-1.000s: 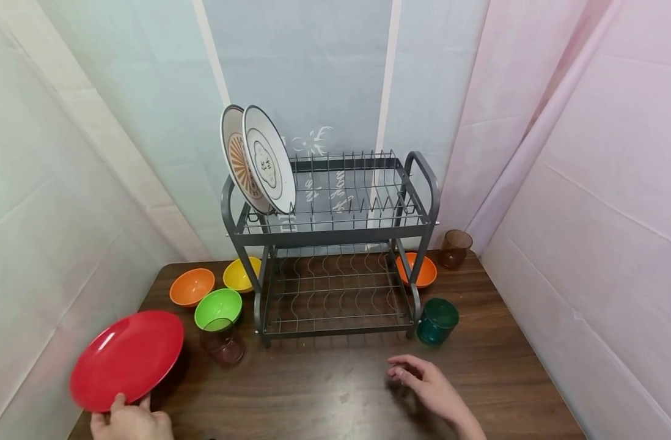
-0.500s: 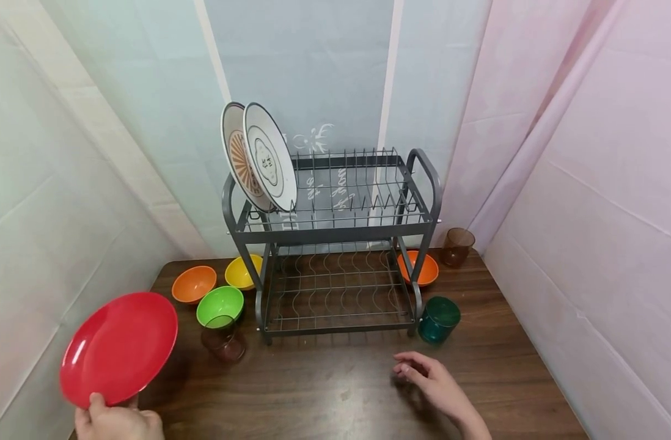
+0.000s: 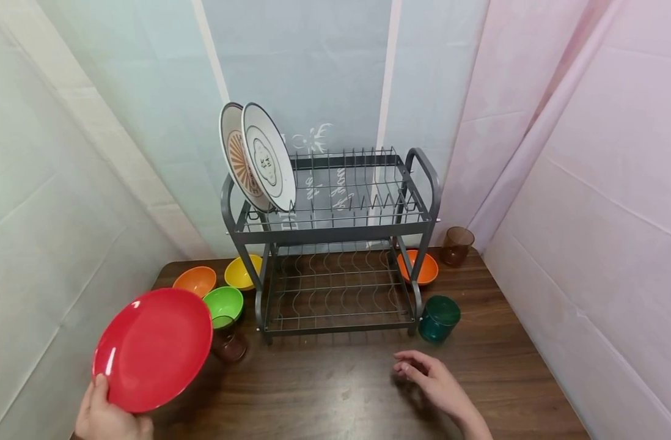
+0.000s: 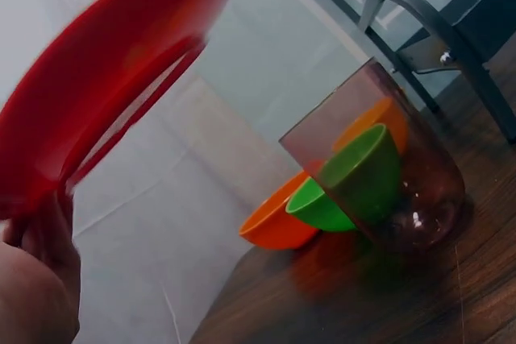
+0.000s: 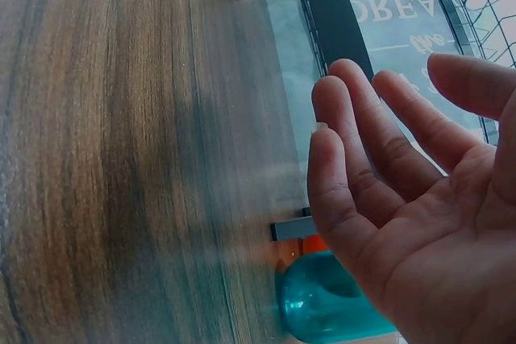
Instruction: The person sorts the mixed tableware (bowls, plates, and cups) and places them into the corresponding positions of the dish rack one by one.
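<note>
A red plate (image 3: 154,349) is held up at the table's left side, its near left edge pinched by my left hand (image 3: 111,414) with the thumb on top. The left wrist view catches the plate (image 4: 121,62) from below, tilted, with the fingers under its rim. My right hand (image 3: 437,388) hovers over the front right of the table, holding nothing, its fingers loosely bent. Nearest to it stands a teal glass (image 3: 439,319). In the middle is a grey two-tier dish rack (image 3: 335,234), where two white patterned plates (image 3: 269,160) stand on edge at the upper tier's left end.
Left of the rack sit an orange bowl (image 3: 195,280), a yellow bowl (image 3: 239,273), a green bowl (image 3: 225,302) and a brownish clear glass (image 3: 231,345). Behind its right leg is another orange bowl (image 3: 426,270); a brown glass (image 3: 457,245) stands at the back right corner. Fabric walls enclose the table.
My left hand has raised the red plate and then carried it rightward, so it now overlaps the green bowl's edge. My right hand has barely shifted.
</note>
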`<state>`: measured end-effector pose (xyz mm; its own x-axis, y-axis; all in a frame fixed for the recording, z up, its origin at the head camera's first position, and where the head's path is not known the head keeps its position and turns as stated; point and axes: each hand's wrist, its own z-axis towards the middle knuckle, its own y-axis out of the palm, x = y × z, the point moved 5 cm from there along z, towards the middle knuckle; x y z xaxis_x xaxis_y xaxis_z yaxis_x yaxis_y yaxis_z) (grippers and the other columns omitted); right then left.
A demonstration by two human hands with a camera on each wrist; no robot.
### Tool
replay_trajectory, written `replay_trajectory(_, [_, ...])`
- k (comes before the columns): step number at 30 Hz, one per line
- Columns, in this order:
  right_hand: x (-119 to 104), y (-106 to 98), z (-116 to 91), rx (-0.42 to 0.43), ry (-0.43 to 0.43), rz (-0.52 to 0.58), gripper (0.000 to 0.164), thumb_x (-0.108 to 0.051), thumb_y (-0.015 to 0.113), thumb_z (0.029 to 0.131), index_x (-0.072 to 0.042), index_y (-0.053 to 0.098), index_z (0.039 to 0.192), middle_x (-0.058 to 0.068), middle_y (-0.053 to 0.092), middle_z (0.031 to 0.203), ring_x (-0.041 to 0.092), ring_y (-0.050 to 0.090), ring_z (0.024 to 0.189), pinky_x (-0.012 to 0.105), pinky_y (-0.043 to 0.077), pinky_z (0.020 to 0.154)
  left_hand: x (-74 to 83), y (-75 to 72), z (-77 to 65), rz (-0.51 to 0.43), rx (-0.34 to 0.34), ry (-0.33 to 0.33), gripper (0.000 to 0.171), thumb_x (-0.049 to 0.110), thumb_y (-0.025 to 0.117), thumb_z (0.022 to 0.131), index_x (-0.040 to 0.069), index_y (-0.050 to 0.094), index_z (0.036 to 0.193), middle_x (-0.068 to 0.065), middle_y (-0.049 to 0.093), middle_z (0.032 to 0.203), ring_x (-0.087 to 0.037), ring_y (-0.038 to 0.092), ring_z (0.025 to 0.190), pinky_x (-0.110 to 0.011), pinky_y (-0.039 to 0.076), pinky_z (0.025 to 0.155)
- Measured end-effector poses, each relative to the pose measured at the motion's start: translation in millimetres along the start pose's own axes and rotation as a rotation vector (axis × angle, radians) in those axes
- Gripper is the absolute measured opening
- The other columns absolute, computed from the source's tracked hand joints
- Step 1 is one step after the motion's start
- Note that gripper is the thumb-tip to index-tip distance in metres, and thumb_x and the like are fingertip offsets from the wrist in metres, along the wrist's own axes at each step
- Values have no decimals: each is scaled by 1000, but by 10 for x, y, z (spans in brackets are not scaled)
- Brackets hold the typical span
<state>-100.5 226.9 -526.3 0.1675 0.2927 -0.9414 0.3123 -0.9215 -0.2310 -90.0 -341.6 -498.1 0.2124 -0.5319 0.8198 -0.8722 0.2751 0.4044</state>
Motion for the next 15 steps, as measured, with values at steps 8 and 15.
replay_trajectory(8, [-10,-32,2,52,18,10,44,-30,55,103,1,55,134,16,67,117,33,62,106,47,51,90,42,206,-97,-98,-267,54,41,16,80,85,2,70,123,-5,71,116,-16,71,95,-27,57,66])
replay_trajectory(15, [-25,-25,-3,44,4,4,44,-30,55,103,2,55,134,17,66,118,34,62,106,44,51,89,54,347,-234,18,-453,31,25,7,71,92,1,73,116,-6,75,102,-16,74,81,-31,57,64])
